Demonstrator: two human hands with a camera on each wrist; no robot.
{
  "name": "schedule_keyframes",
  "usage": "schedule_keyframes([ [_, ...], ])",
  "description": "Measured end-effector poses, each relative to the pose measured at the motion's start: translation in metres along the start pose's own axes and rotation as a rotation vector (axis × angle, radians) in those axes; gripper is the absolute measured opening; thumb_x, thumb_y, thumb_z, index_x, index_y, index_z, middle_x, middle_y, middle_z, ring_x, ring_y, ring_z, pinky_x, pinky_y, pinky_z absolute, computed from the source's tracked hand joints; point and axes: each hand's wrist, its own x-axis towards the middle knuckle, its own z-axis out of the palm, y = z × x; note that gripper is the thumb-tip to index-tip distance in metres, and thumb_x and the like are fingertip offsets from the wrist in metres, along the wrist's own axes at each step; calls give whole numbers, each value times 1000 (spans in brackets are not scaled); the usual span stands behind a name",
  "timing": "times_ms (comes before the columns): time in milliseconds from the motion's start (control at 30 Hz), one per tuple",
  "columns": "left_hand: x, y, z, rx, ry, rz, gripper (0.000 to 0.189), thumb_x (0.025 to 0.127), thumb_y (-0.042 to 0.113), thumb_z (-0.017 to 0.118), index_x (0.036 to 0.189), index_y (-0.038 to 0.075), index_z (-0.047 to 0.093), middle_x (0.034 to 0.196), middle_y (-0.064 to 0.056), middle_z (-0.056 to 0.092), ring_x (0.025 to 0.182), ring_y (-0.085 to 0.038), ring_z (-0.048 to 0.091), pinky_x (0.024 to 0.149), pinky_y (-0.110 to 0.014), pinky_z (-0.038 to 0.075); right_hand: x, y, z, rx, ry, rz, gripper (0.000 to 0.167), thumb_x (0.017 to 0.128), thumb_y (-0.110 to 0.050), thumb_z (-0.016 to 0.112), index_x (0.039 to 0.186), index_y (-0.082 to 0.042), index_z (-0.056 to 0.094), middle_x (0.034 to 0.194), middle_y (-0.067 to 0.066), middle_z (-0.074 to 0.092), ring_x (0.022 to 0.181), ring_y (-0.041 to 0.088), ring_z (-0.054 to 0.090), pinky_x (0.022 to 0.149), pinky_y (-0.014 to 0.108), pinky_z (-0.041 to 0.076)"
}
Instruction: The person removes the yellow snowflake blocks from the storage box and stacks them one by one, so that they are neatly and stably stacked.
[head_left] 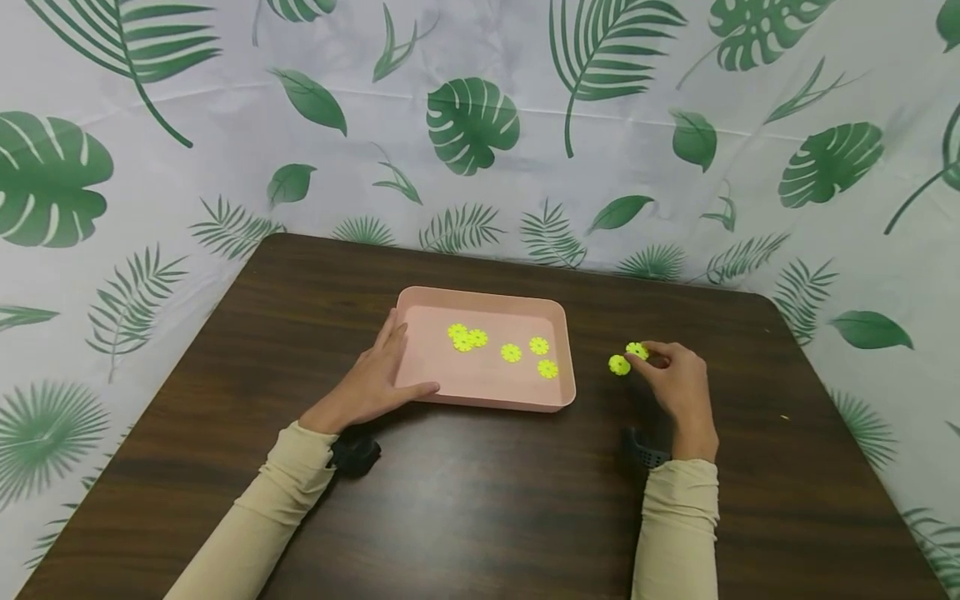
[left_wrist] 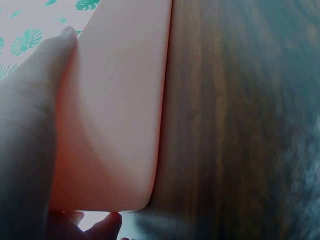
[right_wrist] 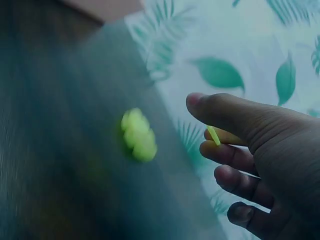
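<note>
On our worktop (head_left: 487,492), left hand (head_left: 369,382) grips tray (head_left: 487,385) by left edge; right hand (head_left: 681,387) pinches disc (head_left: 636,348). We judge this pickup; next likely needs lifting over tray's right edge.

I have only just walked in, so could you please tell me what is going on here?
A person's left hand rests against the left end of a pale pink rectangular tray. Their right hand pinches a bright yellow-green, flower-shaped disc, while a matching disc lies nearby on the dark wood-grain table. Six more discs show inside the tray, three of them bunched together.
</note>
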Motion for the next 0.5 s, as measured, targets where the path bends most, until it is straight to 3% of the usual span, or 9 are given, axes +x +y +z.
schedule_keyframes([
  [200, -2, -1, -1, 9, -5, -11, 117, 88, 66, 69, 165, 1, 9, 173, -8, -13, 159, -27, -6, 117, -72, 17, 2, 15, 7, 18, -90, 33, 48, 98, -30, 75, 126, 8, 69, 117, 30, 69, 101, 42, 67, 84, 55, 55],
  [500, -1, 2, -1, 25, -11, -2, 117, 88, 67, 68, 165, 0, 10, 173, -9, -13, 159, -27, -6, 116, -72, 18, 4, 13, 17, 20, -98, 28, 44, 96, -26, 76, 124, 8, 71, 118, 30, 68, 101, 42, 66, 85, 56, 54],
])
